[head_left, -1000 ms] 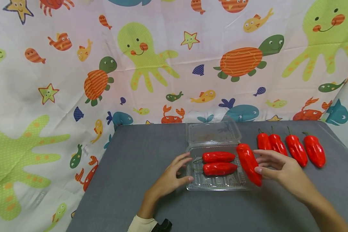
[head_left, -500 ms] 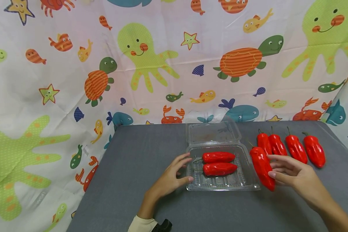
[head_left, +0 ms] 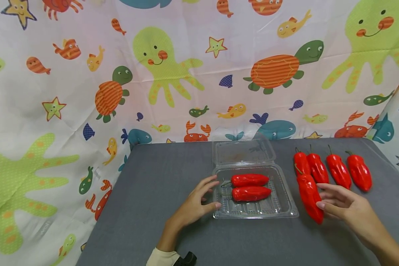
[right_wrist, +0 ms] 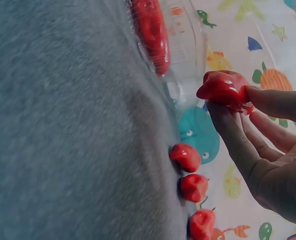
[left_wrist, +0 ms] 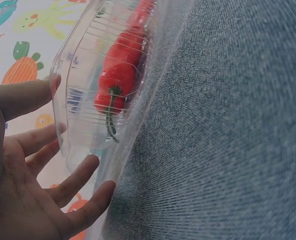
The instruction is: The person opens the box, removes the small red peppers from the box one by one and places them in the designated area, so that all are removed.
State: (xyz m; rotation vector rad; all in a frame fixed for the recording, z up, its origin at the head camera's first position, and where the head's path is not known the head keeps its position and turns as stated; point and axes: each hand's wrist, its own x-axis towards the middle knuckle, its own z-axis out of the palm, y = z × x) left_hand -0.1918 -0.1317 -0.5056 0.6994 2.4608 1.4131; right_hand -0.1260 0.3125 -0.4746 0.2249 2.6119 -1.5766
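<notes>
**Pepper held right of the tray**

My right hand [head_left: 347,211] pinches a red pepper [head_left: 310,195] between thumb and fingers, just right of the clear clamshell tray [head_left: 287,207]. My left hand [head_left: 196,203], fingers relaxed and spread, touches the tray's left edge.

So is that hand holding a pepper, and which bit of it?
Yes. The right hand pinches a red pepper near its pointed tip. The left hand only touches the clear box.

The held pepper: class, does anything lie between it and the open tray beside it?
Nothing visible does. The pepper in the right hand lies just right of the tray, with only bare table between them; the tray's front part is free.
</notes>
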